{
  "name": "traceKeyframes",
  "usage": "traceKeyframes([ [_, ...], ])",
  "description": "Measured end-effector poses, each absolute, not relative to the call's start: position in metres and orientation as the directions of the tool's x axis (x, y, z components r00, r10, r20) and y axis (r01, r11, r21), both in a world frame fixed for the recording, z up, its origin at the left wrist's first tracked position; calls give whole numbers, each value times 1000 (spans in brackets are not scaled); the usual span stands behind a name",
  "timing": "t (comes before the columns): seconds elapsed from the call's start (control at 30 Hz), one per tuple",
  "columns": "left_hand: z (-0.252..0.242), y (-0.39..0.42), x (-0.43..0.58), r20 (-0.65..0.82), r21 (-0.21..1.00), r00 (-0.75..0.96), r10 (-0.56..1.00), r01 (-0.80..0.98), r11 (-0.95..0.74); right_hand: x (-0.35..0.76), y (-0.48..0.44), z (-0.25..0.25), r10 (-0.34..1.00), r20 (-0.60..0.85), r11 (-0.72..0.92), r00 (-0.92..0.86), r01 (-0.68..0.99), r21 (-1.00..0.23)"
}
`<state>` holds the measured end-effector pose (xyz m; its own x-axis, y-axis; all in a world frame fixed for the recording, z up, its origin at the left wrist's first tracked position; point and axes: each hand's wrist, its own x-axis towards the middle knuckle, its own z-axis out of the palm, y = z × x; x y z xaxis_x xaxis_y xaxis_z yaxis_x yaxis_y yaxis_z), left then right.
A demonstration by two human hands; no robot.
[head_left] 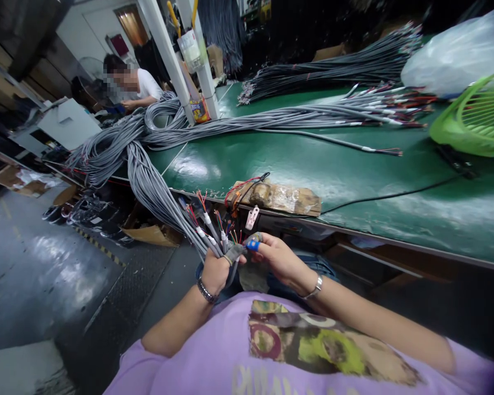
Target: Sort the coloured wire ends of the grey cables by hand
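Your left hand (216,271) grips the grey cables (158,189) near their ends, beside the table (222,164); their length runs up-left. Your right hand (275,254) is nearer the lowest wire tips, just right; whether its fingers pinch one, you cannot tell.

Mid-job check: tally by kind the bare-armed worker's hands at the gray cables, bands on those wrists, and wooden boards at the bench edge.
Hands at the gray cables: 2 (left hand, right hand)
Wristbands: 2 (dark bracelet, silver band)
Wooden board: 1
Total: 5
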<state>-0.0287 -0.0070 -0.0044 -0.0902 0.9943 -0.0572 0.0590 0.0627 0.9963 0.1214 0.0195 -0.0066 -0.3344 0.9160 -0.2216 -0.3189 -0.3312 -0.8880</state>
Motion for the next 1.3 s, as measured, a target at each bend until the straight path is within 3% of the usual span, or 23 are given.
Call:
traceKeyframes([
  [0.23, -2, -6, -29, -50, 997, -63, 997, 60, 54, 124, 18, -6, 934, -165, -245, -316, -235, -940],
  [0.47, 3, -9, -29, -106, 992, 43, 993, 76, 103, 123, 22, 12, 854, -64, -191, -516, -197, -962],
  [0.6, 4, -11, -29, -80, 992, 48, 996, 100, 75, 119, 21, 6, 893, -118, -224, -434, -201, -954],
  [0.77, 2, -11, -28, -41, 992, 19, 999, 124, 38, 113, 16, -5, 931, -233, -322, -280, -331, -887],
  [0.97, 2, -9, -28, -75, 993, 8, 997, 95, 74, 123, 22, -9, 901, -331, -433, -281, -528, -731],
  [1.03, 3, -8, -29, -98, 992, 32, 995, 80, 95, 127, 23, -7, 876, -308, -468, -372, -496, -731],
  [1.17, 2, -7, -31, -133, 986, 109, 985, 119, 120, 128, 20, -2, 812, -191, -420, -552, -325, -847],
  [1.3, 1, -7, -32, -123, 984, 132, 984, 145, 103, 125, 21, 2, 840, -178, -341, -513, -242, -909],
])
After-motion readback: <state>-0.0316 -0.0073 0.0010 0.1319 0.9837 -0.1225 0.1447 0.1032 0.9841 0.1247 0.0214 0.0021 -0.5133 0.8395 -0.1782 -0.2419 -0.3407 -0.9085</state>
